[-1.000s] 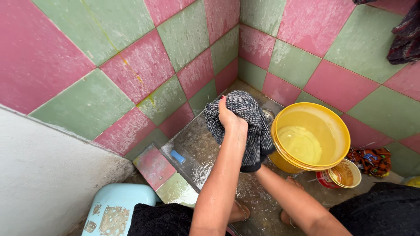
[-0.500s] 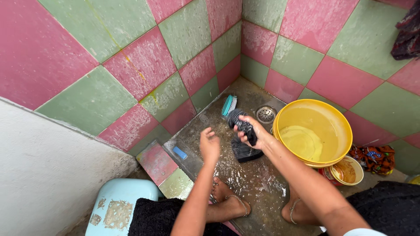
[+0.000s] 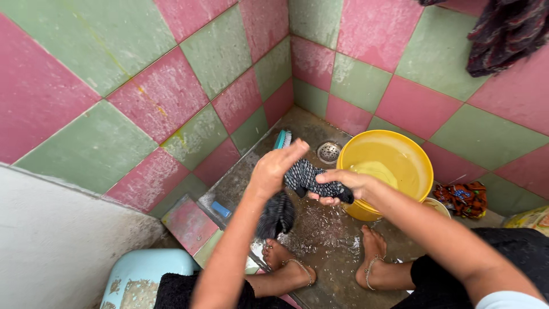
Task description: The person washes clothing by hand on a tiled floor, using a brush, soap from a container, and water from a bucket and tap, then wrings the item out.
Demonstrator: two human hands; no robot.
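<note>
A wet black-and-white patterned cloth (image 3: 303,176) is stretched and twisted between both hands above the wet floor. My left hand (image 3: 273,167) grips one end, and a bunched dark part (image 3: 276,214) hangs below its wrist. My right hand (image 3: 341,185) is closed around the other end, right beside the yellow bucket (image 3: 420,161). Drops of water fall onto the floor below the cloth. Both bare feet rest on the wet floor under the hands.
The yellow bucket holds water. A teal scrub brush (image 3: 281,139) and a round floor drain (image 3: 329,151) lie in the corner. A blue soap bar (image 3: 221,209) sits on the step. A small tub (image 3: 436,205), colourful cloth (image 3: 466,198), light blue stool (image 3: 143,277), hanging dark garment (image 3: 503,31).
The cloth was held up bunched, then only my right hand held it low over the floor. Now both hands grip it again and it is twisted between them.
</note>
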